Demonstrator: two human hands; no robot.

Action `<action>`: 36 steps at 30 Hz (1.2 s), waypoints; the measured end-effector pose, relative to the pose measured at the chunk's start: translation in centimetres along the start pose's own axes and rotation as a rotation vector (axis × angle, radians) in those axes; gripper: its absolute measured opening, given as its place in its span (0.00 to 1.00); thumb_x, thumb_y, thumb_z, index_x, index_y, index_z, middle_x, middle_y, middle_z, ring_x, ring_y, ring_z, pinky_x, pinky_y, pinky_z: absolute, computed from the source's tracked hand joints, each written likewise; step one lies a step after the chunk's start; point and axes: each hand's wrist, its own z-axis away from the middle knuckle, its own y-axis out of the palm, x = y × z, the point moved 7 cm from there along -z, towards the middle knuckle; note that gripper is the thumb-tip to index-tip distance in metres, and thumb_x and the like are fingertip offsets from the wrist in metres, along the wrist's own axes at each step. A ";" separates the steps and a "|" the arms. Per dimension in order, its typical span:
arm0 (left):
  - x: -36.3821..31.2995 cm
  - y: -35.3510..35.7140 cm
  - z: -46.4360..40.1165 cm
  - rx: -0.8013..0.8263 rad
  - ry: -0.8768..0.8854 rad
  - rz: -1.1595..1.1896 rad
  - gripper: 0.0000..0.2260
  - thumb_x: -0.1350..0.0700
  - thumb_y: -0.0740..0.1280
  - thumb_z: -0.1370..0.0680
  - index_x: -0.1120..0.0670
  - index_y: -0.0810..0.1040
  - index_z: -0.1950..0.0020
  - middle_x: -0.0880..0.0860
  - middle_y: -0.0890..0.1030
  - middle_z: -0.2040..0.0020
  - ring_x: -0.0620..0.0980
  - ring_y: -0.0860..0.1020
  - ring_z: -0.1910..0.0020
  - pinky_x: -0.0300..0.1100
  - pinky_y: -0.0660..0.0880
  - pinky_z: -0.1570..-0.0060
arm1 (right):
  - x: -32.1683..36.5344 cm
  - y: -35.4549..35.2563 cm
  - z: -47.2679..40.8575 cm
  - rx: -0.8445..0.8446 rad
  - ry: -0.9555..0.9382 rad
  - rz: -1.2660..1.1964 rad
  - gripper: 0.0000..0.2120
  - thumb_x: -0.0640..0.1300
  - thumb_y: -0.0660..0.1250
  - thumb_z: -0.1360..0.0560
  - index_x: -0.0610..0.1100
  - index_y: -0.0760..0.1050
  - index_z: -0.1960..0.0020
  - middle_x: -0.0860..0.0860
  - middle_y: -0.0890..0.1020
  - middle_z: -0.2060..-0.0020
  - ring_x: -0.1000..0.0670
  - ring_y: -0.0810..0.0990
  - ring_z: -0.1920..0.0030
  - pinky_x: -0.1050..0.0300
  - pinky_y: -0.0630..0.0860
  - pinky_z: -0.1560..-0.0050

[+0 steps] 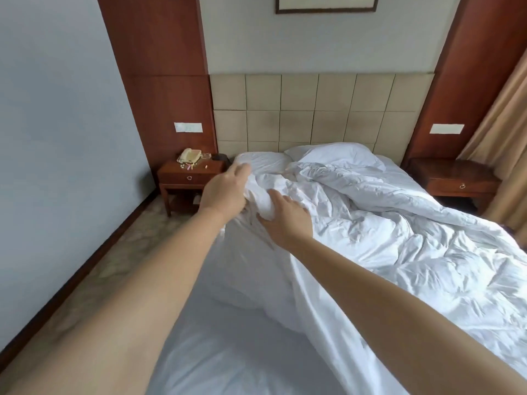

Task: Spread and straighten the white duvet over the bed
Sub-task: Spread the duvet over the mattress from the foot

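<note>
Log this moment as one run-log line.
left hand: grips duvet edge | right hand: on same bunch | duvet: rumpled, heaped right | sheet: bare

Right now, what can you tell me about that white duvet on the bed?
The white duvet looks like soft, slightly glossy padded fabric, heavily wrinkled. It lies bunched toward the right side of the bed, leaving the sheet bare at lower left, and its far end reaches the pillows. Its near-left edge is gathered into a lifted fold: the left hand grips it, and the right hand holds the bunch just beside it.
</note>
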 end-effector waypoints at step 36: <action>3.3 -0.6 4.4 -0.201 -0.024 0.164 0.13 0.74 0.61 0.33 0.62 0.81 0.57 0.59 0.82 0.60 0.59 0.80 0.60 0.60 0.58 0.29 | 4.8 2.0 3.4 0.087 -0.134 0.046 0.43 0.52 0.66 0.30 0.54 0.45 0.23 0.54 0.63 0.28 0.47 0.54 0.26 0.38 0.35 0.27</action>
